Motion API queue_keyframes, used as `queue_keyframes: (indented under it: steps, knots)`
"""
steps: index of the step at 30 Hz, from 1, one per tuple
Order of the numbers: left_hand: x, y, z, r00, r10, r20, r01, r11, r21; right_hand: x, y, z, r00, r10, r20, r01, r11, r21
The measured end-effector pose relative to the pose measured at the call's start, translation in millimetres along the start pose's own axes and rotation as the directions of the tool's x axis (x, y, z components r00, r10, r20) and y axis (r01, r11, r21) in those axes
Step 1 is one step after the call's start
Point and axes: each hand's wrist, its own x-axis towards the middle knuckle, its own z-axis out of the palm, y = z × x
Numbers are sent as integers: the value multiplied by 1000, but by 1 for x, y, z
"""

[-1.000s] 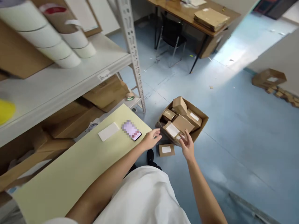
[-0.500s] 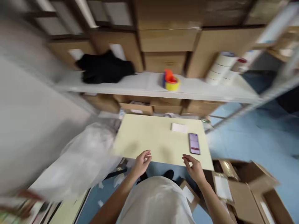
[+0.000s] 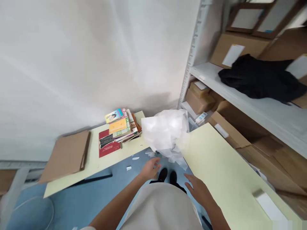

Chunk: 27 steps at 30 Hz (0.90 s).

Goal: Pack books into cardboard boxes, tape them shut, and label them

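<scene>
Once my view had swung left, parcels and phone out of frame, both hands hung empty: the left hand half curled at lower centre, the right hand looser by the table, contact unclear. White sheeting now lay mid-frame, books left of it; handling, I judged, was paused.

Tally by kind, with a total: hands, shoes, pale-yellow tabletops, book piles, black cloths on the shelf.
Hands: 2
Shoes: 2
Pale-yellow tabletops: 2
Book pile: 1
Black cloth: 1
Total: 8
</scene>
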Motion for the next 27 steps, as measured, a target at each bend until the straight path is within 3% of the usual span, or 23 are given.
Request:
queue_keyframes:
  steps: [3, 6, 12, 17, 22, 24, 27]
  knots:
    - [-19, -10, -15, 989, -82, -119, 84, 996, 8, 29, -8, -6, 987, -148, 69, 150, 988, -36]
    - [-40, -19, -27, 967, -129, -221, 138, 990, 27, 63, -17, -7, 943, -298, 147, 311, 947, -74]
    - [-64, -40, -56, 879, -256, -402, 285, 958, 14, 120, -63, -15, 797, -549, 252, 590, 796, -134]
    - [-58, -49, -93, 816, -257, -517, 267, 962, -57, 156, -124, -19, 673, -658, 337, 726, 676, -129]
    - [-38, -72, -158, 746, -182, -640, 203, 978, -42, 202, -202, -2, 587, -726, 357, 805, 570, -163]
    - [-23, -90, -194, 717, -148, -681, 180, 983, -24, 226, -235, 12, 588, -739, 328, 807, 563, -179]
    - [6, -120, -254, 682, -133, -719, 161, 987, -30, 268, -283, 35, 631, -735, 248, 775, 588, -230]
